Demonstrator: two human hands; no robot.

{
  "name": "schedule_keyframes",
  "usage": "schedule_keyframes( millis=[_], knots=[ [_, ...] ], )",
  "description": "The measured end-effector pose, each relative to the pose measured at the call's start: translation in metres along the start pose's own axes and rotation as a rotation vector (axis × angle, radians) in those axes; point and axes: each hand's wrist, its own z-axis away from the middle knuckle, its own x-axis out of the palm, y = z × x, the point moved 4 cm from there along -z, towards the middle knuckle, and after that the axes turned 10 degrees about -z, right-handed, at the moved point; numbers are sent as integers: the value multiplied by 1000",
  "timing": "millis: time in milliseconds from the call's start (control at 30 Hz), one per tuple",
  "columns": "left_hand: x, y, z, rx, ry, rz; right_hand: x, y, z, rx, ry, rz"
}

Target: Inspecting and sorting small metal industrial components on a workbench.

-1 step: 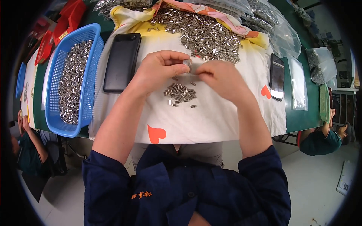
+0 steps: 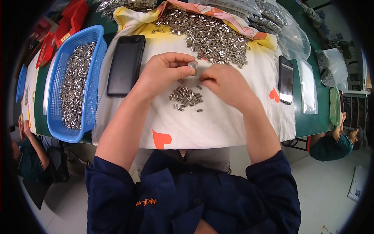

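My left hand (image 2: 166, 72) is closed, pinching a roundish silver metal piece (image 2: 193, 66) between thumb and fingertips above the cloth. To its right, my right hand (image 2: 224, 82) has its fingers curled together; whatever is in them, if anything, is hidden. Its fingertips are close to a single small metal cylinder (image 2: 199, 87). Just below both hands lies a small heap of short shiny metal cylinders (image 2: 186, 96). Beyond them spreads a much larger pile of the same cylinders (image 2: 220, 41). All of these lie on a white cloth (image 2: 210, 128) with red hearts.
Left stands a blue mesh basket (image 2: 100, 58) of cylinders, beside a black wallet-like case (image 2: 125, 65). A phone (image 2: 286, 78) and clear plastic bags (image 2: 307, 87) lie right. Filled bags (image 2: 284, 27) and red bins (image 2: 72, 19) are farther back. Other people sit at both sides.
My right hand has shifted slightly toward me and to the left, nearer the single cylinder. The left hand stays in place with its metal piece.
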Motion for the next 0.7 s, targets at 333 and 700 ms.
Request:
schedule_keyframes(
  millis=[333,700],
  knots=[
    [11,3,6,-8,-197,-57,-27,9,-1,8,253,173],
    [11,3,7,-12,-220,-66,-19,8,1,3,166,282]
  ],
)
